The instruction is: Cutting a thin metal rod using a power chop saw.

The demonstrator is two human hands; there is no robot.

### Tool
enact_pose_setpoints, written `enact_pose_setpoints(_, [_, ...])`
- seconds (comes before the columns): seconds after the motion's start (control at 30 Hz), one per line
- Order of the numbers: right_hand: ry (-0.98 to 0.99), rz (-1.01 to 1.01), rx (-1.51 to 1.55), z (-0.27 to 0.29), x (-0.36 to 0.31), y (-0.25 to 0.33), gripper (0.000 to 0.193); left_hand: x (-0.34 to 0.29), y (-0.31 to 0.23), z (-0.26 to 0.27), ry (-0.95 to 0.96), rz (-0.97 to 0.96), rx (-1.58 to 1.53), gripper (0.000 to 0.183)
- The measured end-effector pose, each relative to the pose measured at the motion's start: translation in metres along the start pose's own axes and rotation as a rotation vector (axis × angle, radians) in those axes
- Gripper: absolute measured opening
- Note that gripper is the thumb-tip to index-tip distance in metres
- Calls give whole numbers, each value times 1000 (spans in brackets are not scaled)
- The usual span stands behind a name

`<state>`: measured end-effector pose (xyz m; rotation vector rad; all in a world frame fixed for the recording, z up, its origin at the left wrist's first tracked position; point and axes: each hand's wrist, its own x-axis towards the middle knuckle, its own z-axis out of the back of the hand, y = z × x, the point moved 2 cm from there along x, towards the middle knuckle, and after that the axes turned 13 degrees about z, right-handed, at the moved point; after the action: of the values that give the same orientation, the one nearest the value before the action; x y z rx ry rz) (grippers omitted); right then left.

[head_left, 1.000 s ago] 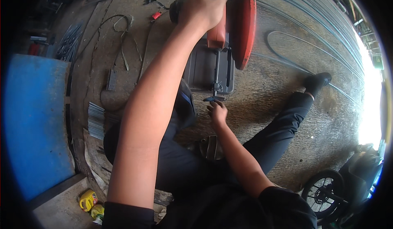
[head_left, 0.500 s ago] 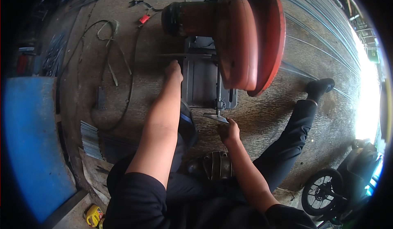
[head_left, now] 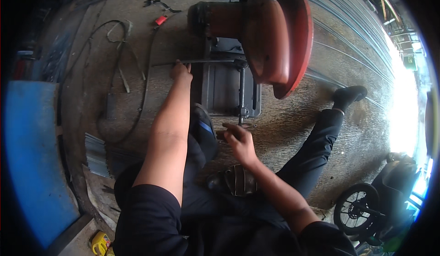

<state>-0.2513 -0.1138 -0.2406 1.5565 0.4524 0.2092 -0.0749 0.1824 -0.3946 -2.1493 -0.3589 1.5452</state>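
My left hand (head_left: 182, 71) is closed round a thin metal rod (head_left: 160, 64). The rod lies crosswise over the grey base (head_left: 222, 91) of a cut-off saw, its right end at the vise jaw. A red motor and blade guard (head_left: 270, 40) loom above, hiding part of the base. Along the base runs the vise screw (head_left: 241, 84), with a crank handle (head_left: 248, 125) at its near end. Beside that handle is my right hand (head_left: 241, 144), index finger and thumb apart, nothing visible between them; its other fingers are partly hidden.
Long metal rods (head_left: 353, 40) lie across the floor at right. A power cable (head_left: 145, 95) and a strap (head_left: 123, 73) lie at left, near a blue panel (head_left: 39, 155). Short metal pieces (head_left: 96, 155) rest beside my left leg. A motorbike wheel (head_left: 356, 209) stands at lower right.
My right hand has shifted up and left across the crank handle, its fingers loosening. The handle has turned. My left hand has moved slightly left, and more of the rod shows.
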Motion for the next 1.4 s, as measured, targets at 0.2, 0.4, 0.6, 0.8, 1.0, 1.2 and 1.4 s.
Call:
enact_pose_setpoints(0.2, [123,167,202,-26,11,65,29,-116,-142,38,-89,-509,120,23])
enact_pose_setpoints(0.4, [155,488,163,-23,5,158,24,-297,-232,38,-63,-1167,675,21])
enact_pose_setpoints(0.6, [160,683,-14,-11,11,227,34,-439,-163,22,570,-1288,812,14])
enact_pose_setpoints(0.8, [145,602,-106,14,-3,221,37,-473,-67,4,863,-1008,796,10])
enact_pose_setpoints(1.0, [-72,577,40,65,-23,180,22,-477,-7,-27,980,-989,937,14])
enact_pose_setpoints(1.2, [-352,412,350,155,-17,101,27,-453,-31,-80,640,-1402,969,37])
enact_pose_setpoints(1.4, [-368,7,477,191,22,-8,28,-399,-28,-148,534,-542,1254,41])
